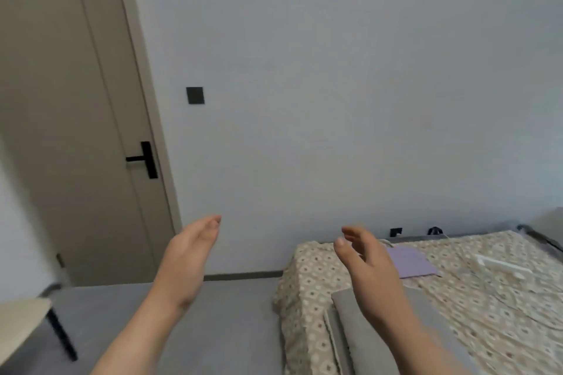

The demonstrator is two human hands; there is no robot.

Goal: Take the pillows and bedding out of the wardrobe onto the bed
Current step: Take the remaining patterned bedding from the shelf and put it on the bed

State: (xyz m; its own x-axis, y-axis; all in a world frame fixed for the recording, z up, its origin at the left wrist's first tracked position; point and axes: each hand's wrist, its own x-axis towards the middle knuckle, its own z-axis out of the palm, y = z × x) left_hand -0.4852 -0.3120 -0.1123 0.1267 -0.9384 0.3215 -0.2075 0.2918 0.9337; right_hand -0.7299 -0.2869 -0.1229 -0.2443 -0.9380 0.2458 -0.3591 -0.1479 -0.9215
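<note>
1. Hands first: the left hand (185,256) is raised at about 7 o'clock from the middle of the view, palm turned inward, fingers straight and together, holding nothing.
2. The right hand (364,265) is raised at about 5 o'clock, palm facing the left one, fingers loosely curled and spread, also holding nothing. The two hands are apart, with bare wall and floor showing between them.
3. The bed (457,298) fills the 4 o'clock corner, covered in a beige sheet with a small diamond pattern.
4. Folded grey bedding (350,323) lies on the near end of the bed, at 5 o'clock, partly hidden behind the right forearm.
5. A flat lilac piece (411,262) lies on the sheet farther back, just beyond the right hand at 4 o'clock; what it is cannot be told.
6. A white object (499,265) lies on the sheet towards 3 o'clock, too blurred to tell.
7. A beige door (76,131) with a black handle (146,159) stands shut at 9 o'clock.
8. A dark wall switch (195,95) sits on the pale wall (335,70) just beside the door frame, at about 10 o'clock.
9. A pale worktop corner (21,323) with a black leg shows at 8 o'clock, above the grey floor (228,329).
</note>
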